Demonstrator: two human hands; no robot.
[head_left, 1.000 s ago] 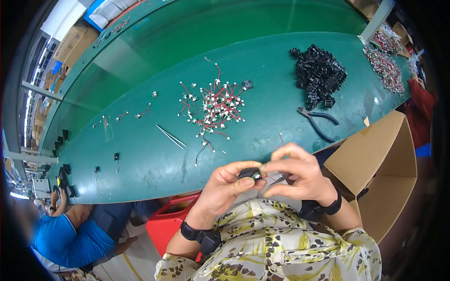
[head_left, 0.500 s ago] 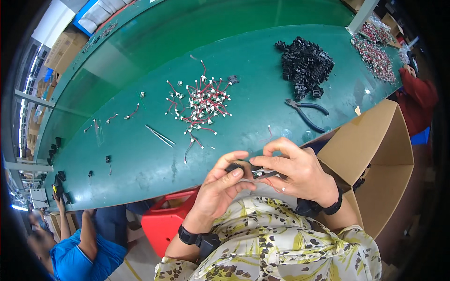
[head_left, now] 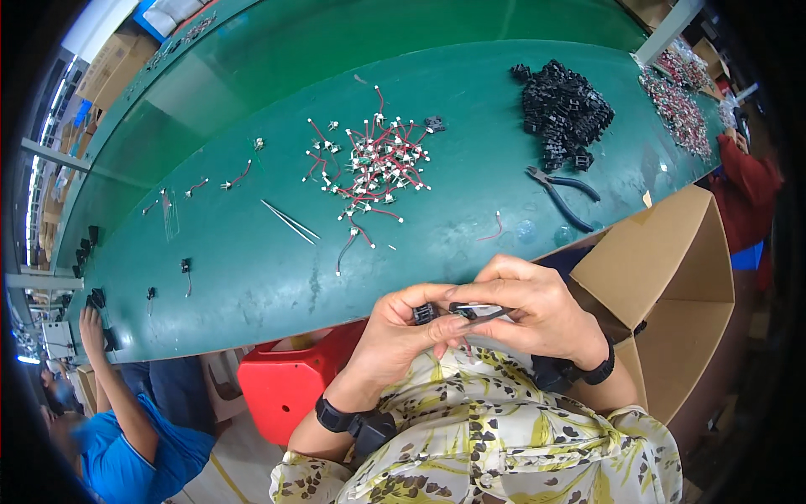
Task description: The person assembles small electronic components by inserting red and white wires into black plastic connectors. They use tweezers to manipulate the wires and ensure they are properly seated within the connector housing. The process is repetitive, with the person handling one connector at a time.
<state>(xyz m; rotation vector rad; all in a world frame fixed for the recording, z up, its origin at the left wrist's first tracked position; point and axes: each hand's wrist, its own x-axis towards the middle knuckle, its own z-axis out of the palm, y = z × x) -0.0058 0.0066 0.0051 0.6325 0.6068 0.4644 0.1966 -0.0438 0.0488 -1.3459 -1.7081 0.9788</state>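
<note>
Close to the table's front edge, my left hand (head_left: 395, 328) is closed round a small black plastic housing (head_left: 426, 313). My right hand (head_left: 533, 304) meets it at the fingertips, pinching a slim shiny metal tool (head_left: 483, 312) that looks like tweezers. A short reddish wire (head_left: 467, 345) hangs below the fingers. How the tool touches the housing is hidden by my fingers. Ahead on the green table (head_left: 445, 227) lies a heap of small white connectors with red and dark wires (head_left: 382, 164). One loose red wire (head_left: 497, 227) rests nearer my right hand.
Black plastic housings (head_left: 567, 118) are heaped at the back right, with dark-handled cutters (head_left: 567, 195) before them. Silver tweezers (head_left: 290, 221) lie left of the connectors. An open cardboard box (head_left: 672, 277) stands at my right, a red stool (head_left: 294, 386) at left. Co-workers sit at both ends.
My view has shifted slightly. My hands have come closer together, the left fingers now nearer the metal tool. The co-worker at left has an arm stretched further onto the table.
</note>
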